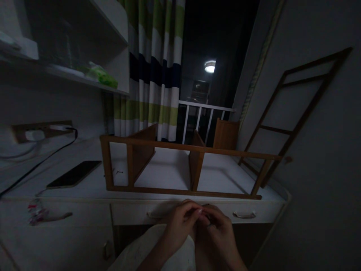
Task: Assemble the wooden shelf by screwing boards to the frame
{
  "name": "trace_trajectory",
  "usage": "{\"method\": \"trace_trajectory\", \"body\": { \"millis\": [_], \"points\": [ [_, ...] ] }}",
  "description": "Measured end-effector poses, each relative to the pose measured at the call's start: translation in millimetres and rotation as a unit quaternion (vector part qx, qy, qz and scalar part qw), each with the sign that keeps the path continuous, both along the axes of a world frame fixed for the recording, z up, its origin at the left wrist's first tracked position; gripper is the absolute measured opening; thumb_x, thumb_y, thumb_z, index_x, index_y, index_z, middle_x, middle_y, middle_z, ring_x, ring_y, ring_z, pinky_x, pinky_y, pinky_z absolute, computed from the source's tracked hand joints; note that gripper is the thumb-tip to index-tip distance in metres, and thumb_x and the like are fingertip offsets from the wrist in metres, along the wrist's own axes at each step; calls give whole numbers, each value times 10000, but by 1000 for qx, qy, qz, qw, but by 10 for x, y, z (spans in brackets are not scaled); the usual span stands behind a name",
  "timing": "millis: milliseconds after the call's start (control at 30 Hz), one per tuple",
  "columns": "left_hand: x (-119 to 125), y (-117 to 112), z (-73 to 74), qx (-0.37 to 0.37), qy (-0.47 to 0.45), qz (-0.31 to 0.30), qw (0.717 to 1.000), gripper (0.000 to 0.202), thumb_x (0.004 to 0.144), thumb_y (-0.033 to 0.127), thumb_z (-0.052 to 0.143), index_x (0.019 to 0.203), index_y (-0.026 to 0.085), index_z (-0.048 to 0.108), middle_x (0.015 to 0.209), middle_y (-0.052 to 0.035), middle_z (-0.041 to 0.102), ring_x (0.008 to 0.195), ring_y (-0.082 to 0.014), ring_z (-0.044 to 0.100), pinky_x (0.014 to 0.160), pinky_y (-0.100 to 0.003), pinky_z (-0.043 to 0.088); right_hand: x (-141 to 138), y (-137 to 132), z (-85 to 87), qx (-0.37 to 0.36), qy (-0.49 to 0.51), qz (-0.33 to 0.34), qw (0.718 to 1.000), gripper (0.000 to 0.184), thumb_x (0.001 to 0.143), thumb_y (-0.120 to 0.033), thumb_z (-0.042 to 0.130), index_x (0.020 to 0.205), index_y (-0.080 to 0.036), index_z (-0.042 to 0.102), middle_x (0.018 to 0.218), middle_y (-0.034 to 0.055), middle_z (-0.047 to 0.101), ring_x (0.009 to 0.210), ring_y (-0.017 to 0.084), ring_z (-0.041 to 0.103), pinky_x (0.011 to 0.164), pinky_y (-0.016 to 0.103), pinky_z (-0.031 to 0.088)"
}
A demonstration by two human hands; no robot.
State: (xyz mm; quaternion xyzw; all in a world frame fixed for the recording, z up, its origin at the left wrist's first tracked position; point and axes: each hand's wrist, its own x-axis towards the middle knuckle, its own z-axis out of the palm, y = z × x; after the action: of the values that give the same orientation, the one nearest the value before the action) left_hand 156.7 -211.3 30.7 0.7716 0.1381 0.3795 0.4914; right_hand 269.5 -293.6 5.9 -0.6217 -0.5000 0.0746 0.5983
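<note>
Meeting at the fingertips before the desk's (87, 191) front edge, the left hand (180, 222) and right hand (218, 226) have fingers curled; whether they grasp something small cannot be told. Along that edge rests a brown wooden frame (197, 171), with a dark phone (75, 174) to its left and a ladder-like frame (276, 130) leaning at the desk's right end.

A white desk (90, 148) holds lots of things. A big brown wooden frame (199, 171) lies on its side along the front. A second brown frame (276, 130) leans on the wall, with its bottom on the desk. On the left is a black phone (73, 174). Between the phone and the big frame's middle are tiny bits (120, 172) (maybe screws, too small to tell).
</note>
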Motion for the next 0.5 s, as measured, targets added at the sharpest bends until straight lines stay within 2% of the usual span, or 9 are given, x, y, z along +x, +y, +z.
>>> {"method": "trace_trajectory", "body": {
  "millis": [100, 233, 300, 400, 500],
  "points": [
    [7, 8, 11, -2, -2, 8, 1000, 212, 814, 315, 457, 788, 162, 601, 790, -35, 597, 777, -145, 557, 721, -228, 436, 8, 57, 10, -5, 79, 3, 997, 227, 659, -396, 618, 801, -230, 678, 772, 46, 662, 712, 185, 602, 658, 286, 482],
    [-13, 28, 6, -38, 2, 28, 999, 251, 833, 327, 418, 996, 183, 544, 875, -35, 612, 842, -143, 561, 781, -235, 427, -16, 101, 86, -7, 187, 72, 980, 223, 640, -363, 651, 788, -199, 682, 770, 50, 672, 695, 182, 609, 654, 272, 480],
    [-23, 75, -20, -43, 7, 27, 999, 279, 836, 329, 407, 1059, 185, 494, 893, -36, 610, 859, -142, 562, 799, -244, 425, -13, 110, 93, -23, 190, 70, 979, 229, 649, -365, 647, 792, -189, 683, 752, 50, 672, 675, 181, 609, 635, 266, 481],
    [0, 215, -89, 8, 28, 69, 997, 279, 827, 310, 413, 1071, 183, 459, 957, -50, 591, 923, -149, 539, 842, -274, 405, 30, 120, -8, -27, 180, 33, 983, 279, 676, -400, 614, 825, -172, 679, 674, 52, 662, 626, 189, 607, 582, 273, 485],
    [119, 394, -162, 115, 88, 170, 975, 294, 793, 272, 445, 1068, 169, 450, 1033, -71, 566, 999, -179, 494, 896, -339, 354, 90, 108, -152, 12, 185, -27, 982, 293, 676, -413, 600, 822, -172, 677, 698, 67, 662, 648, 202, 611, 576, 287, 492]
  ]
}}
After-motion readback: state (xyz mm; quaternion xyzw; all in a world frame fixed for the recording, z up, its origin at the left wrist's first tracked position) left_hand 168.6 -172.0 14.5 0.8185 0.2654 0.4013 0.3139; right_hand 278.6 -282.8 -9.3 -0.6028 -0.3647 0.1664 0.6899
